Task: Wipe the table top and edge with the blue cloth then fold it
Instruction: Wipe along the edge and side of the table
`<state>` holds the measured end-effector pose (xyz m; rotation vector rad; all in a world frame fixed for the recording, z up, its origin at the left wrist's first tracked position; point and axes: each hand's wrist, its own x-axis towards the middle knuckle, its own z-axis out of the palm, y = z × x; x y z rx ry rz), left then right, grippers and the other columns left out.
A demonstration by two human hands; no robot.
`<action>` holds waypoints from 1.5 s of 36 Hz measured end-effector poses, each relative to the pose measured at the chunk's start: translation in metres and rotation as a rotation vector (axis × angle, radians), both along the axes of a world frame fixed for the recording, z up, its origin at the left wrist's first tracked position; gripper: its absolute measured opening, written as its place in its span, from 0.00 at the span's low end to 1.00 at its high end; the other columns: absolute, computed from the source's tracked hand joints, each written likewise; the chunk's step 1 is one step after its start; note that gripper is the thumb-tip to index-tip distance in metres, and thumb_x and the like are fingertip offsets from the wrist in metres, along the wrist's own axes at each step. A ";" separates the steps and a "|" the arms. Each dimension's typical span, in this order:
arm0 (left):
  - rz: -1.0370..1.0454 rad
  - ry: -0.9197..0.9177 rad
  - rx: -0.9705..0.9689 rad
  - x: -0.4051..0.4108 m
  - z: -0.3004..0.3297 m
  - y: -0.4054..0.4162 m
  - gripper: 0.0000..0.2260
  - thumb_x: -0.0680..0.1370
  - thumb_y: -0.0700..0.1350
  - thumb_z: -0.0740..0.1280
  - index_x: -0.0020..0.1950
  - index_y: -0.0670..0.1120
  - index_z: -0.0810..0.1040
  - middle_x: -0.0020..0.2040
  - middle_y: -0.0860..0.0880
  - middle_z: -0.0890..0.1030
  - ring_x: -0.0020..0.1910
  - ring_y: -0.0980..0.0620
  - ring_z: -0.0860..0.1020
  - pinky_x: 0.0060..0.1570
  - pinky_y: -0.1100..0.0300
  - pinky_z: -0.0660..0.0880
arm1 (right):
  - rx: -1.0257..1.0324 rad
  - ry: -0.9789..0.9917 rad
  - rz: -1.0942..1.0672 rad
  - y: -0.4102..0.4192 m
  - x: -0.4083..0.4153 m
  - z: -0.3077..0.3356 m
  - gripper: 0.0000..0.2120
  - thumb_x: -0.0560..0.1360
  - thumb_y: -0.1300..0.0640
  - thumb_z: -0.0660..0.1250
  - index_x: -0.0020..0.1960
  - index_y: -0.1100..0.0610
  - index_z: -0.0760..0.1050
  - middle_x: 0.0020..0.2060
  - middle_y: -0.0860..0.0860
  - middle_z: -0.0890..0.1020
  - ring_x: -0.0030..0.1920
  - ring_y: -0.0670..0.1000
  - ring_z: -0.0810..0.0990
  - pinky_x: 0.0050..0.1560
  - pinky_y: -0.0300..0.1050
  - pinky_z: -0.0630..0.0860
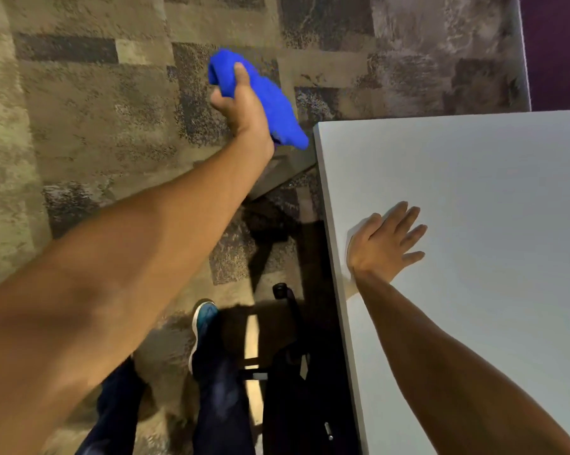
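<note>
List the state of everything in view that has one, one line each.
cloth: bunched, held in the air off the table's corner, over the carpet
left hand: grips the cloth
right hand: flat on the table, fingers spread
table: bare where visible, carrying only the right hand
shoe: planted on the carpet

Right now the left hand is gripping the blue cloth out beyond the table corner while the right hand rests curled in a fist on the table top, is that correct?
Not quite: in the head view the right hand lies flat with fingers spread on the table top, not in a fist. The left hand does grip the blue cloth beyond the corner.
</note>
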<state>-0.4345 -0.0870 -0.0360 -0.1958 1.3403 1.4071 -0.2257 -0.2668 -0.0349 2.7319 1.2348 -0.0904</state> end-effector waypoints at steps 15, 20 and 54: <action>-0.117 -0.167 -0.121 0.008 -0.007 -0.155 0.19 0.80 0.40 0.64 0.71 0.42 0.69 0.65 0.40 0.78 0.57 0.43 0.80 0.49 0.51 0.80 | 0.015 0.027 0.002 0.000 0.002 -0.003 0.37 0.78 0.37 0.30 0.81 0.53 0.47 0.81 0.54 0.50 0.80 0.63 0.49 0.74 0.72 0.52; -0.181 -0.081 -0.148 0.004 -0.003 -0.152 0.16 0.81 0.43 0.62 0.68 0.41 0.71 0.63 0.41 0.80 0.60 0.40 0.79 0.53 0.47 0.77 | 0.026 0.059 0.003 -0.001 0.004 -0.006 0.35 0.79 0.38 0.32 0.81 0.53 0.49 0.81 0.54 0.52 0.80 0.64 0.50 0.73 0.72 0.51; -0.863 0.849 0.213 0.095 -0.001 -0.256 0.12 0.75 0.41 0.69 0.44 0.47 0.65 0.31 0.57 0.68 0.33 0.53 0.68 0.36 0.57 0.63 | 0.032 0.113 0.041 -0.002 0.006 -0.003 0.32 0.80 0.42 0.40 0.82 0.54 0.47 0.81 0.55 0.49 0.80 0.65 0.45 0.73 0.74 0.47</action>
